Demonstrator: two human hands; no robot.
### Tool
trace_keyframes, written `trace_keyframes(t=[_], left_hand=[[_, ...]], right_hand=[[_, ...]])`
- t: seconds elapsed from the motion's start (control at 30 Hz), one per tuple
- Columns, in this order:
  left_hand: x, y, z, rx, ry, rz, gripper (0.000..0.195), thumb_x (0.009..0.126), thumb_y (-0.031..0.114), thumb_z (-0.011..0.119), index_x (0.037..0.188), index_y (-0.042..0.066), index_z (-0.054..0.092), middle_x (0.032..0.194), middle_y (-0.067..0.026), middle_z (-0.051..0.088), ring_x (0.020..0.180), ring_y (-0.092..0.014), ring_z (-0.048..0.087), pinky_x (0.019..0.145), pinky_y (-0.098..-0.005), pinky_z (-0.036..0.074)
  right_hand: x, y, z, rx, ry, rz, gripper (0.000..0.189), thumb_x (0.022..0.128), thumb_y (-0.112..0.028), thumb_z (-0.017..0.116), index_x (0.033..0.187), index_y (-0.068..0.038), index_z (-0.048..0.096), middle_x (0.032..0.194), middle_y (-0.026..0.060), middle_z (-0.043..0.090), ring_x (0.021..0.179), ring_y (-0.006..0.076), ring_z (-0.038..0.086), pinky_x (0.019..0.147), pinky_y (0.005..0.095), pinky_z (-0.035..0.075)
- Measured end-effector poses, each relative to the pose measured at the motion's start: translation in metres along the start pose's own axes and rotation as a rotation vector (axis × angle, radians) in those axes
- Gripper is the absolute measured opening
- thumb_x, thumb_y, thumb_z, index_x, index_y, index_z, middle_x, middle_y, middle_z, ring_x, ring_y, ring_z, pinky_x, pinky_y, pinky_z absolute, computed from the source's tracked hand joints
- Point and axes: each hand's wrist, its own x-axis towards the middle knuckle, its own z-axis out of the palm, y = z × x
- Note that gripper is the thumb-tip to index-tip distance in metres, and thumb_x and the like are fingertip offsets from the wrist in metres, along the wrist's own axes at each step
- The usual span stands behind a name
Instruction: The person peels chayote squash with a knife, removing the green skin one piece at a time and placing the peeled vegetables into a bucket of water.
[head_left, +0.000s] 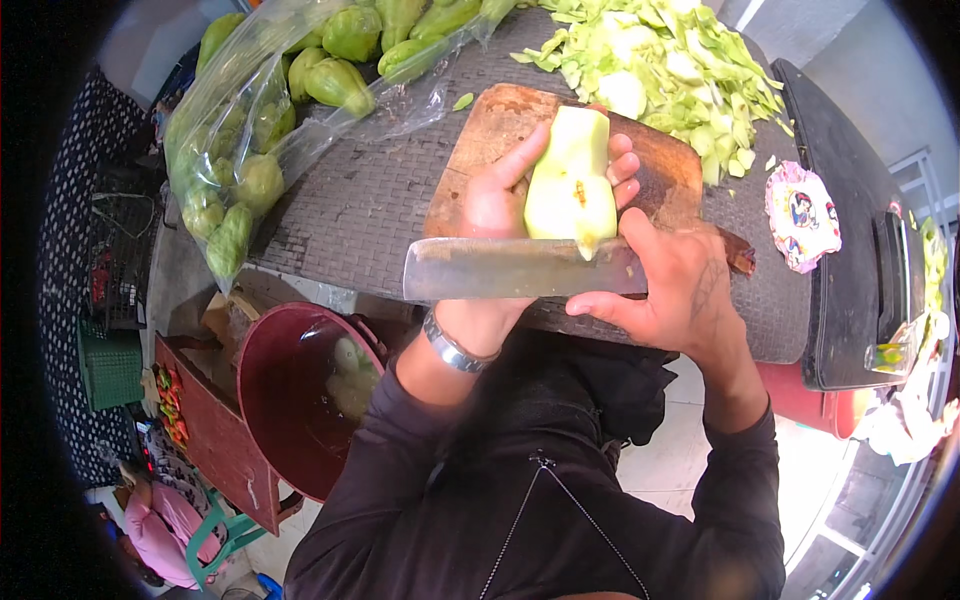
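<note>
My left hand (495, 195) holds a peeled chayote (574, 176), its fingers wrapped around both sides above a wooden cutting board (469, 165). A small brown spot marks the flesh. My right hand (675, 277) grips a wide cleaver-like knife (517, 268), thumb and fingers on the blade's right end. The blade lies across, at the near end of the chayote, pointing left; a bit of pale flesh overlaps it. The knife's dark handle (739, 251) shows beyond my right hand. Behind the board lies a heap of green peelings (675, 67).
Unpeeled chayotes (337, 82) fill a clear plastic bag (225, 142) at the left of the woven-pattern table (337, 210). Below left stands a dark red tub (285, 405) with pale pieces in it. A pink printed cloth item (802, 214) lies at the right. A person in pink (161, 532) is at lower left.
</note>
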Motion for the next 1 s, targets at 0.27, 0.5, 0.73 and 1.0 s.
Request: trace_keyframes(t=[0.27,0.5,0.73,1.0], left_hand=[[-0.007,-0.01,0.006,0.027,0.056,0.0,0.057,0.114,0.035,0.041,0.157,-0.002,0.041,0.155,-0.0277,0.05,0.145,-0.041,0.05,0.123,-0.0512,0.042],[-0.009,-0.013,0.008,0.052,0.144,0.009,0.051,0.114,0.038,0.042,0.152,0.004,0.047,0.147,-0.0219,0.057,0.138,-0.036,0.056,0.116,-0.0471,0.048],[-0.013,-0.022,-0.003,0.008,0.134,-0.031,0.05,0.114,0.041,0.042,0.148,0.005,0.049,0.148,-0.021,0.057,0.136,-0.036,0.057,0.117,-0.0457,0.047],[-0.011,-0.016,-0.015,-0.07,0.195,0.084,0.06,0.113,0.038,0.037,0.157,-0.002,0.037,0.158,-0.0236,0.048,0.147,-0.04,0.047,0.122,-0.0582,0.038]], right_hand=[[-0.002,0.001,0.007,0.082,0.002,0.037,0.087,0.079,-0.07,0.081,0.119,0.005,0.062,0.073,0.0213,0.067,0.069,0.0419,0.072,0.063,0.0453,0.054],[-0.003,-0.001,0.009,0.107,-0.035,0.063,0.086,0.079,-0.065,0.083,0.122,0.006,0.062,0.073,0.0208,0.068,0.069,0.0415,0.072,0.063,0.0456,0.055],[-0.005,-0.007,0.022,0.079,0.009,0.179,0.077,0.086,-0.059,0.079,0.127,0.004,0.061,0.069,0.0198,0.067,0.066,0.0409,0.072,0.062,0.0463,0.055],[0.003,-0.001,-0.001,0.391,-0.031,0.349,0.049,0.098,-0.047,0.071,0.115,-0.002,0.065,0.066,0.0165,0.062,0.055,0.0309,0.061,0.057,0.0422,0.045]])
